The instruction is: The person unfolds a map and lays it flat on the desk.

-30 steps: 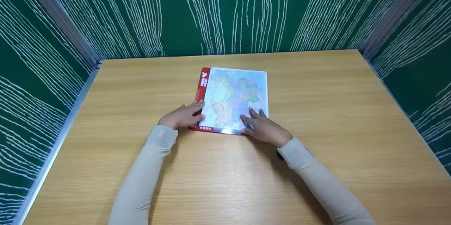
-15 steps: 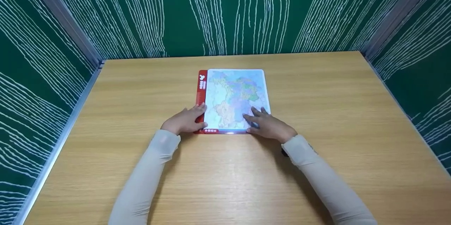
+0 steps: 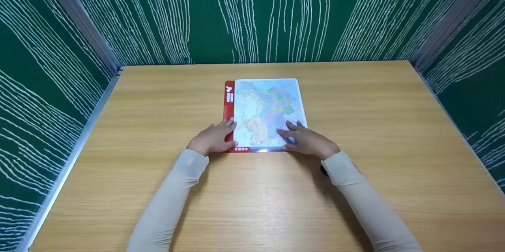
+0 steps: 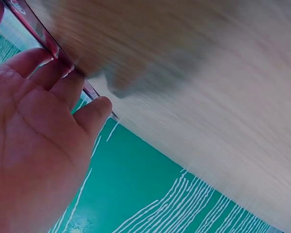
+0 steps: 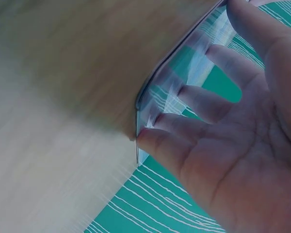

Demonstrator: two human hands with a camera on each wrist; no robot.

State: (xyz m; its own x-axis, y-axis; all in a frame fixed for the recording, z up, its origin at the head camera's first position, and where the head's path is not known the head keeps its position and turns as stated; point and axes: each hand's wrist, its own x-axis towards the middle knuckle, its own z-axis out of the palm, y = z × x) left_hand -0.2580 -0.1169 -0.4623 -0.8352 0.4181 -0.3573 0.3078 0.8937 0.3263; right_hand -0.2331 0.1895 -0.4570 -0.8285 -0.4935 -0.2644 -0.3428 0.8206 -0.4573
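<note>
A thin, glossy map board (image 3: pixel 258 106) with a red strip (image 3: pixel 229 94) along its left side lies flat on the wooden table. My left hand (image 3: pixel 213 137) rests on its lower left corner, fingertips over the red strip. At the lower right part, my right hand (image 3: pixel 309 141) lies with spread fingers on the printed surface. From the left wrist view, the left fingers (image 4: pixel 68 87) reach along the board's red edge (image 4: pixel 39 29). In the right wrist view, the right fingers (image 5: pixel 203 102) extend over the shiny surface by the rounded corner (image 5: pixel 140 97).
The wooden table (image 3: pixel 394 126) extends around the board on all sides. Green panels (image 3: pixel 205 15) with white wavy lines stand behind it and at both sides, joined by grey corner posts (image 3: pixel 449 19).
The board has turned slightly counterclockwise on the table, so its top edge now runs nearly level. Both hands have stayed on it, and the view has shifted a little.
</note>
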